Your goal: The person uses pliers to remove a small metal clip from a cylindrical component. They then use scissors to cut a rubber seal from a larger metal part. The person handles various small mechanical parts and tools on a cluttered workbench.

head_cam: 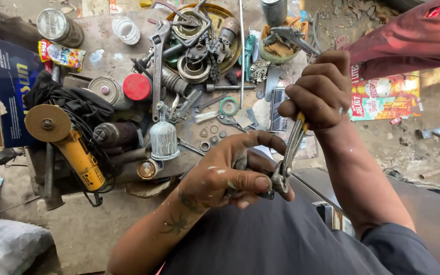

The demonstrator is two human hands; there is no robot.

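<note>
Pliers (290, 151) — upright, nose down — gripped by right hand (318, 91); left fingers (250, 181) pinch part.

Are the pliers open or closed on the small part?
Closed: the right hand squeezes the pliers, whose tips meet on a small part pinched by the left hand.

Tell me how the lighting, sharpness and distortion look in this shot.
Head view: daylight, strongest at the upper right, where the ground washes out; wide-angle bending at the edges; left hand, right hand and pliers sharp; yellow angle grinder clear too.
</note>
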